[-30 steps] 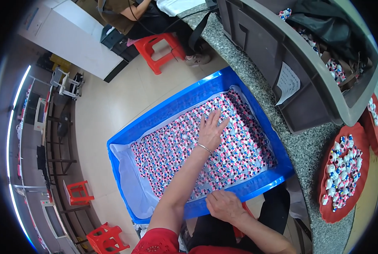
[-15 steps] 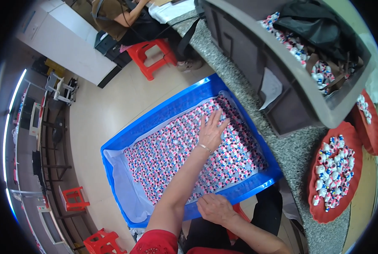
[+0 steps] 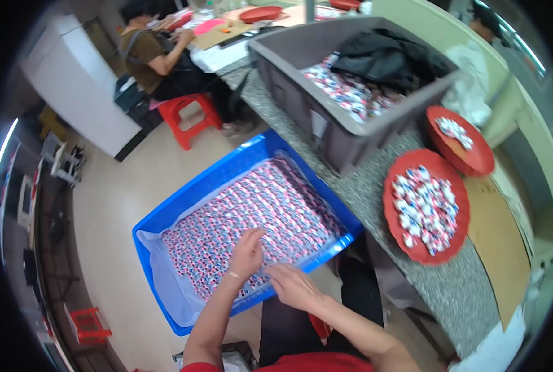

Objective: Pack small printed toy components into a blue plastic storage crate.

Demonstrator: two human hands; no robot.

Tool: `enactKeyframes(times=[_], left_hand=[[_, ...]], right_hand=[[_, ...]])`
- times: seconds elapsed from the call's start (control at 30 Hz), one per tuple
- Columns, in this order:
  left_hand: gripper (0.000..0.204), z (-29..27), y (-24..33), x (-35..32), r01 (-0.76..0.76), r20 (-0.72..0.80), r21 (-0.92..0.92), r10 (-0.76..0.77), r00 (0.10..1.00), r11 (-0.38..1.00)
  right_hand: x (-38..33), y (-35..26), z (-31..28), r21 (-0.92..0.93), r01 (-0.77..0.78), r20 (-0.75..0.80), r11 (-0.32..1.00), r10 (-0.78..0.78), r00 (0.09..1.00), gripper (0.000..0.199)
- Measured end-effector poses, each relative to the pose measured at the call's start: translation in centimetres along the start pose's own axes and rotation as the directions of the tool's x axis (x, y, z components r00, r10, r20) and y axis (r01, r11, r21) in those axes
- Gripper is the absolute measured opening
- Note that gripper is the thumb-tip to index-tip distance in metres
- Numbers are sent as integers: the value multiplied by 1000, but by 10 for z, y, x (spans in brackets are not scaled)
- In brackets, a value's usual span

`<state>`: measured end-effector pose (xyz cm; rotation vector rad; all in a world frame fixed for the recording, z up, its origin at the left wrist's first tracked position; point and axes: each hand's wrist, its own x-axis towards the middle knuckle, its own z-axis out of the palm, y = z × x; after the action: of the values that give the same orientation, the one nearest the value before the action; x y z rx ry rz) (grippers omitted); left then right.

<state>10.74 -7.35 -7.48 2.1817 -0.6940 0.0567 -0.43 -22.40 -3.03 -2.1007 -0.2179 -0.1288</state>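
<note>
A large blue crate point(image 3: 339, 240), lined with white sheeting, lies in front of me. Small pink, white and blue figurines point(image 3: 227, 214) fill it in tight rows. Over the crate's near part hovers my left hand point(image 3: 246, 253), wearing a thin bracelet; its fingers are loosely bent and apart, with nothing visible in them. Close to its right, above the near rim, is my right hand point(image 3: 294, 286). Its fingers are drawn together and point left toward the left hand; whatever they hold, if anything, is hidden.
A grey bin point(image 3: 301, 115) of loose figurines and a black bag point(image 3: 388, 59) stands on the speckled counter point(image 3: 375, 186). Two red scalloped trays, a nearer one point(image 3: 391, 204) and a farther one point(image 3: 487, 162), hold more. A person point(image 3: 146, 53) sits beyond, near a red stool point(image 3: 193, 124).
My left hand has lifted from the figurines and drawn back toward me, beside the right hand. The right hand's fingers now reach toward it. My view has swung, showing more of the counter.
</note>
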Motion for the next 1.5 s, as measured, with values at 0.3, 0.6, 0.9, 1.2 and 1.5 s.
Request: enactKeyframes(times=[0.3,0.6,0.9,1.2,1.5], left_hand=[[19,-40,52,-67,-2,8,-28,2,1000,1000],[24,-22,207,18,-325,80,-340,371,925,883],[32,180,309,146,-375,331,65,334,882,925],[34,252,305,189,-172,380,147,105,919,974],[48,240,346,177,-101,408,-112,138,903,989]], right_hand=[[-104,-73,-156,-344,95,-178,934,-164,970,30],[-93,-18,-315,-504,-507,-465,700,275,842,80],[-72,129,-365,-686,-319,-154,654,298,942,111],[-64,275,-425,-976,34,31,214,-18,999,57],[2,96,-310,-992,-88,-112,-92,293,950,43]])
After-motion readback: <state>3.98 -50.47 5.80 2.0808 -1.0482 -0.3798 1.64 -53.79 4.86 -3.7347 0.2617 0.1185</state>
